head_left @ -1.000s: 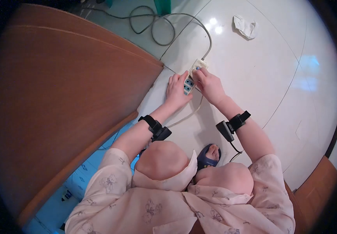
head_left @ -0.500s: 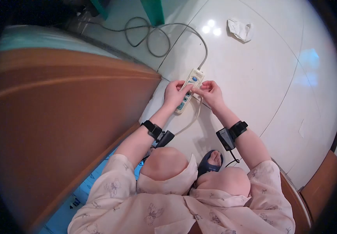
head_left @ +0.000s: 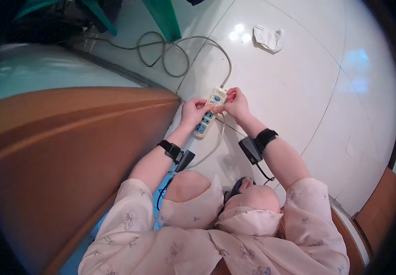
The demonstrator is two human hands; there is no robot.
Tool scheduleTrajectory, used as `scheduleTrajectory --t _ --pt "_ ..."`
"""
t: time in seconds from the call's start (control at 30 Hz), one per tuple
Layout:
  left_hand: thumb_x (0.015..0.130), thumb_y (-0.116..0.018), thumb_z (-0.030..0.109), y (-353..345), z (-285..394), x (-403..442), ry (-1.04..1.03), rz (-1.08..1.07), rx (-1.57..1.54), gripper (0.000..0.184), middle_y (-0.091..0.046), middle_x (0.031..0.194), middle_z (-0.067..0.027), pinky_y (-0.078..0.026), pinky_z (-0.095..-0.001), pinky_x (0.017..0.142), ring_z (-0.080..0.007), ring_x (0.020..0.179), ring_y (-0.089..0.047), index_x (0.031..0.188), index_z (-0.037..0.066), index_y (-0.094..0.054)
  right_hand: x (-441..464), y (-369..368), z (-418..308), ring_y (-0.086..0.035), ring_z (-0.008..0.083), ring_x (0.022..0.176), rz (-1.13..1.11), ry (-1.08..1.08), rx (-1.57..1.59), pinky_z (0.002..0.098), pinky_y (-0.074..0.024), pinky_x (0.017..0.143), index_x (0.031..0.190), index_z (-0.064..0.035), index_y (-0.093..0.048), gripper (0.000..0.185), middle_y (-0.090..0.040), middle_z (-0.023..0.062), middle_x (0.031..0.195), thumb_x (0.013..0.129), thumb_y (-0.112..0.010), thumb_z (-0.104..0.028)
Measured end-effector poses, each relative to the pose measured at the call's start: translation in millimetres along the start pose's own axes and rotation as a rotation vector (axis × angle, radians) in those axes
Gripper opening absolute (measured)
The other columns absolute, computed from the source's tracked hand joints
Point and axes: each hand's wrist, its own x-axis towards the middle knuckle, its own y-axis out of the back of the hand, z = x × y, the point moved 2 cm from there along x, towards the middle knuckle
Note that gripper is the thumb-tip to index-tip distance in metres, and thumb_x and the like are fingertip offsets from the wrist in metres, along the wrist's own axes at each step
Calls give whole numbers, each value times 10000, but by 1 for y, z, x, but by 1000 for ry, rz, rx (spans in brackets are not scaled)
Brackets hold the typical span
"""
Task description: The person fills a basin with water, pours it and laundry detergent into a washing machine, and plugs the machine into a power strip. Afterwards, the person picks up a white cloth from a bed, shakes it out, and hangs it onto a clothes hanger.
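The left hand (head_left: 191,113) grips the power strip (head_left: 201,130) on the tiled floor (head_left: 294,91); I cannot tell whether the right hand (head_left: 236,104) beside it grips anything.

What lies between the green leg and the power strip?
Mostly bare floor with a dark seam; the grey cord curves around to the power strip, as the head view shows.

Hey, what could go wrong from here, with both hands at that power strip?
If the power strip is live, which I can't tell, the left hand and right hand could risk a shock, being so near its sockets. The looped grey cable might snag by the green leg and tug the strip.
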Motion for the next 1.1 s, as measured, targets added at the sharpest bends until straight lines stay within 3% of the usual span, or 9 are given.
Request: scheduleTrajectory --t 0.17,0.23,0.27,0.33,0.5,0.87,0.97,1.03,1.1 --pt "837 -651 248 15 -7 -3 -136 3 -14 313 -662 889 -47 -488 -257 710 -109 751 -587 1025 -3 -648 -11 18 -8 -487 137 734 -74 53 -300 279 -462 662 1035 -49 -495 581 -505 38 845 586 -842 -173" --pt "920 -518 205 28 -27 -18 -187 97 -129 247 -664 896 -39 -467 -246 681 -96 733 -562 1016 19 -648 -28 19 -16 -512 186 797 -36 619 -361 309 -462 726 1167 -98 -503 516 -514 70 921 698 -714 -133" --pt "920 -518 205 30 -38 -32 -180 99 -131 247 -664 896 -39 -467 -246 681 -96 733 -562 1016 19 -648 -31 19 -10 -512 186 797 -43 616 -363 309 -462 726 1167 -98 -503 516 -514 70 921 698 -714 -133" --pt "896 -555 193 33 -46 -59 -239 115 170 221 -652 853 -39 -451 -238 659 -86 730 -539 1022 31 -637 -31 18 -10 -523 242 948 -86 906 -976 351 -447 794 1228 -138 -497 494 -518 100 1038 746 -593 -84" --pt "712 -765 238 33 -43 -88 -321 133 414 397 -598 825 -39 -458 -277 676 -138 736 -536 1010 56 -577 -34 23 -11 -516 241 961 -80 904 -1027 358 -437 808 1214 -146 -513 475 -521 81 1019 755 -516 -27" --pt "581 -794 193 20 -40 -79 -395 122 523 456 -562 880 -73 -427 -361 785 -248 904 -545 931 78 -525 -31 17 -9 -504 228 984 -182 1004 -1213 337 -429 816 1279 -75 -469 519 -523 83 1031 761 -489 -37" --pt "578 -793 187 22 -33 -78 -382 107 528 454 -562 886 -78 -428 -368 781 -255 901 -545 926 74 -524 -18 16 -8 -503 218 978 -258 1119 -1269 342 -429 808 1189 0 -531 435 -524 86 1017 768 -503 -105" --pt "570 -794 191 23 -25 -80 -359 87 552 465 -559 890 -86 -429 -375 778 -267 895 -545 925 66 -521 -14 15 -16 -503 220 939 -369 1375 -1288 334 -430 765 836 -43 -635 172 -529 83 944 744 -522 -135" --pt "575 -795 203 23 -24 -76 -374 73 572 466 -557 892 -88 -428 -377 780 -272 890 -545 925 66 -521 -16 11 -25 -506 227 928 -380 1313 -1270 337 -432 766 796 -48 -629 143 -535 81 920 727 -535 -129"
